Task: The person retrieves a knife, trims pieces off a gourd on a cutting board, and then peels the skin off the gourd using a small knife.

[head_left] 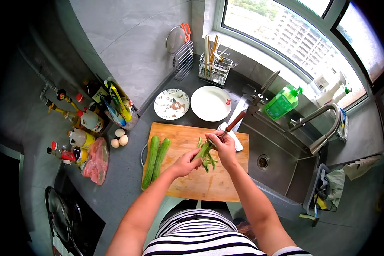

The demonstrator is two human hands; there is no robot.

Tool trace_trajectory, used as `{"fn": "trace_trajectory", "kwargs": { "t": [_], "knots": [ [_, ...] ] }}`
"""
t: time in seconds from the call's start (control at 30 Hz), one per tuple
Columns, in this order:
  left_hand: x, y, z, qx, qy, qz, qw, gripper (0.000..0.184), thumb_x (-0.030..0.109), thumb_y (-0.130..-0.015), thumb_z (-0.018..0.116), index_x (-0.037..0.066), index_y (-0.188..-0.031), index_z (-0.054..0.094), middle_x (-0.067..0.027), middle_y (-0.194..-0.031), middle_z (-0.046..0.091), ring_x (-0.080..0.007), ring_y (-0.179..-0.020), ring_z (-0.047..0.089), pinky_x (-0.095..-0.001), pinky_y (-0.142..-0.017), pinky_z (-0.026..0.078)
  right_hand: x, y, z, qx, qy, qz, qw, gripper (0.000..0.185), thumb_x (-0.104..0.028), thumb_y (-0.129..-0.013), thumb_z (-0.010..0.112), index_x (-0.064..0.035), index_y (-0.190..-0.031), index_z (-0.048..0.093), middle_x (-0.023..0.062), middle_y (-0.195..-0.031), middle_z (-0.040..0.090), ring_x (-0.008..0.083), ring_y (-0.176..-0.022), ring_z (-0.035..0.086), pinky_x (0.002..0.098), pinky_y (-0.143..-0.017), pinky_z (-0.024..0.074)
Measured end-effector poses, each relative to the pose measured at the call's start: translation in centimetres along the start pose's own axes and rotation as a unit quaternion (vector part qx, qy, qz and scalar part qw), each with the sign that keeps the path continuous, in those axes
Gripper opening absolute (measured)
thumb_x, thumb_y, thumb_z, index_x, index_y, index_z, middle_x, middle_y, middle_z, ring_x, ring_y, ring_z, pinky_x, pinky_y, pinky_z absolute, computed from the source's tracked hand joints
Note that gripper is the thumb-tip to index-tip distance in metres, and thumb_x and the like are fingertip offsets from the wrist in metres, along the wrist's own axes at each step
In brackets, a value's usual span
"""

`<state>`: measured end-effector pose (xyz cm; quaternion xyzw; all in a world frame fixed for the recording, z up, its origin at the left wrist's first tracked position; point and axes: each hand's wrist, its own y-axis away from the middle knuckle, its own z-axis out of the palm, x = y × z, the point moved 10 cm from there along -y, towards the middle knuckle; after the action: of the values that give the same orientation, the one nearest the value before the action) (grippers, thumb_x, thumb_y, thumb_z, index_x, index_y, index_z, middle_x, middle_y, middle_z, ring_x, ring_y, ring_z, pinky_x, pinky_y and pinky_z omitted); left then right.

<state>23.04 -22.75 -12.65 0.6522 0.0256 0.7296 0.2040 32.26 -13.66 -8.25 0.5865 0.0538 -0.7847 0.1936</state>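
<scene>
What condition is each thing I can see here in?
Left hand, closed on green vegetable pieces
Right hand, fingers curled, exact grip unclear
Two long green vegetables, lying side by side on rectangular wooden board
Three round pale eggs, shells looking intact
Round white plate, face up
Curved steel faucet, no visible water flow
Green translucent plastic bottle, standing

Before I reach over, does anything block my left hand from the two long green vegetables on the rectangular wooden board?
Nothing visible does: only bare wooden board lies between your left hand and those vegetables, though that hand looks occupied.
</scene>
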Motion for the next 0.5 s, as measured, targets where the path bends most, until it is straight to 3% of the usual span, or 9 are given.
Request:
{"fn": "trace_trajectory", "kwargs": {
  "t": [0.17, 0.23, 0.27, 0.4, 0.43, 0.5],
  "knots": [
    [0.1, 0.3, 0.1, 0.0, 0.005, 0.006, 1.0, 0.02, 0.018, -0.097, 0.051, 0.005, -0.112, 0.056, 0.0044, -0.074, 0.049, -0.005, -0.065, 0.045, -0.0212, -0.059, 0.039, 0.7, 0.2, -1.5, 0.053, -0.043, 0.01, 0.998, 0.008, -0.011, -0.09, 0.063, -0.0033, -0.089, 0.062, 0.0026, -0.081, 0.066, 0.009, -0.075, 0.065, 0.0233, -0.06, 0.0533],
    [0.2, 0.2, 0.3, -0.009, -0.004, -0.01, 1.0, 0.02, 0.017, -0.097, 0.05, 0.005, -0.112, 0.056, 0.0051, -0.072, 0.048, -0.0045, -0.063, 0.044, -0.0211, -0.058, 0.038, 2.0, -0.3, -2.4, 0.051, 0.002, -0.003, 0.999, 0.007, -0.011, -0.092, 0.061, -0.0048, -0.093, 0.058, 0.0052, -0.089, 0.067, 0.0128, -0.078, 0.067, 0.0258, -0.063, 0.056],
    [0.1, 0.2, 0.3, -0.006, -0.01, -0.014, 1.0, 0.02, 0.017, -0.097, 0.05, 0.005, -0.113, 0.056, 0.0055, -0.071, 0.048, -0.0043, -0.063, 0.043, -0.0211, -0.057, 0.038, 2.8, -0.5, -2.9, 0.05, 0.025, -0.009, 0.998, 0.007, -0.012, -0.092, 0.06, -0.0055, -0.095, 0.057, 0.0065, -0.093, 0.068, 0.0147, -0.08, 0.068, 0.0271, -0.064, 0.0573],
    [-0.1, 1.1, -0.7, 0.016, -0.045, -0.02, 0.999, 0.027, 0.018, -0.097, 0.051, 0.005, -0.121, 0.054, 0.0063, -0.071, 0.048, -0.0036, -0.063, 0.043, -0.0207, -0.057, 0.038, 3.7, -0.6, -6.3, 0.161, -0.01, 0.009, 0.987, 0.007, -0.01, -0.09, 0.062, -0.0049, -0.092, 0.058, 0.0023, -0.08, 0.065, 0.0099, -0.073, 0.066, 0.0229, -0.056, 0.0535],
    [-0.2, 1.5, -1.0, 0.024, -0.056, -0.019, 0.998, 0.03, 0.018, -0.097, 0.051, 0.005, -0.124, 0.054, 0.0063, -0.072, 0.049, -0.0035, -0.063, 0.043, -0.0205, -0.057, 0.038, 3.9, -0.4, -6.6, 0.158, 0.006, 0.037, 0.987, 0.007, -0.01, -0.09, 0.063, -0.0049, -0.092, 0.058, 0.0022, -0.079, 0.065, 0.0091, -0.072, 0.066, 0.0221, -0.055, 0.0515],
    [-0.5, 1.5, -1.8, 0.055, -0.068, -0.006, 0.996, 0.035, 0.021, -0.095, 0.054, 0.007, -0.127, 0.053, 0.0052, -0.074, 0.052, -0.0043, -0.064, 0.046, -0.0215, -0.059, 0.041, 3.9, -0.5, -6.2, 0.12, 0.061, 0.004, 0.991, 0.008, -0.01, -0.09, 0.062, -0.0043, -0.093, 0.058, 0.0027, -0.081, 0.065, 0.0097, -0.072, 0.066, 0.0225, -0.057, 0.0503]
  ]
}}
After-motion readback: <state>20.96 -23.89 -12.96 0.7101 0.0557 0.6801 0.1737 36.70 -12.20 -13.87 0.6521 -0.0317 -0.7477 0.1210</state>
